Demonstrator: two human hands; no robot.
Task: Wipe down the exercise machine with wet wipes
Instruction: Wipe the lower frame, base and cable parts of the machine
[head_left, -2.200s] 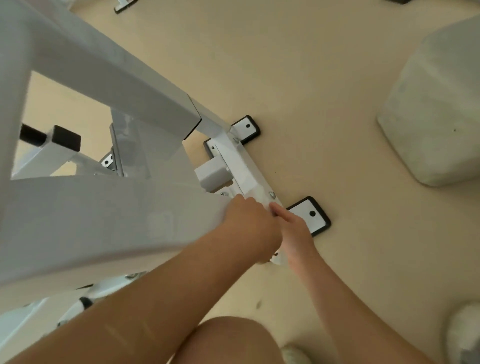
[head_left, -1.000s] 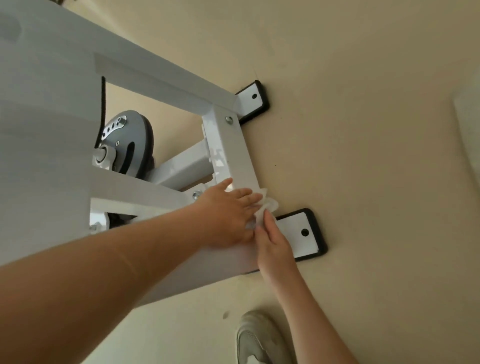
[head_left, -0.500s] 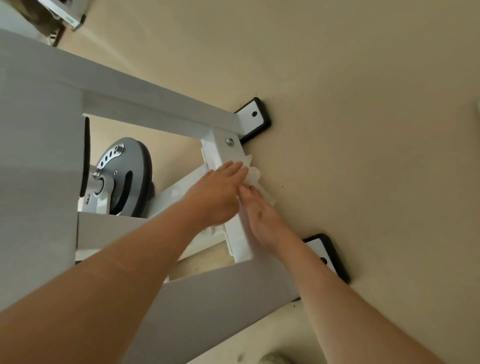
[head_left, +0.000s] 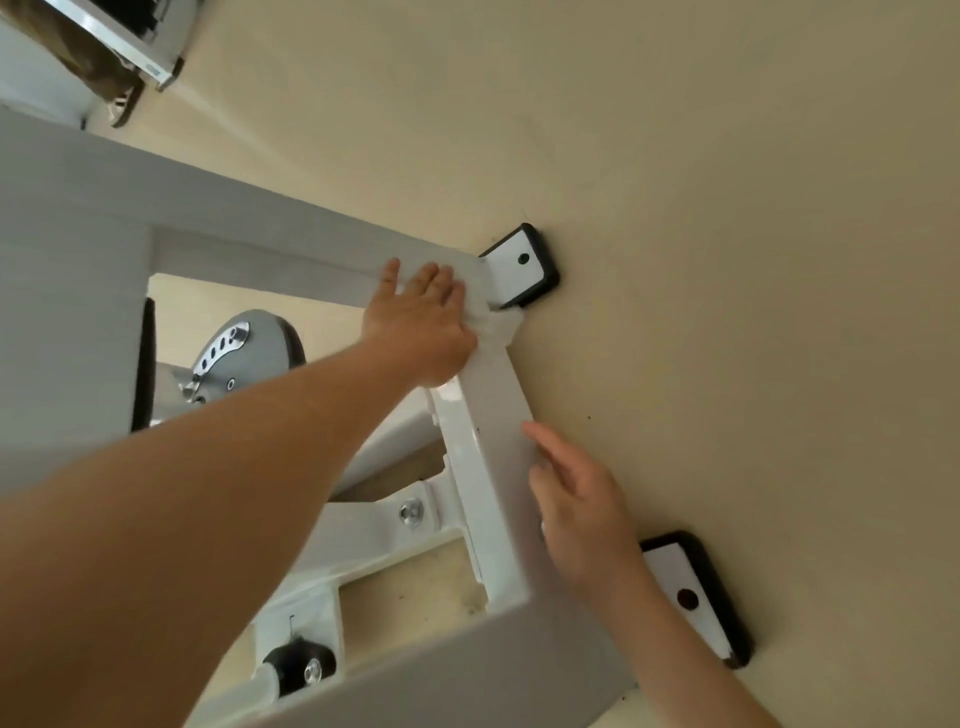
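Here, left hand (head_left: 420, 323) flat, pressing wet wipe (head_left: 500, 323) on machine frame (head_left: 249, 241), right hand (head_left: 577, 501) straight-fingered, touching crossbar (head_left: 491, 410).

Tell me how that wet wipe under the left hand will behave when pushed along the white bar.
Probably floppy: the wet wipe bunches in folds beside the flat left hand. Likely light, since it drapes over the edge of the white bar without holding shape. On that glossy paint it should slide easily, though it may crumple.
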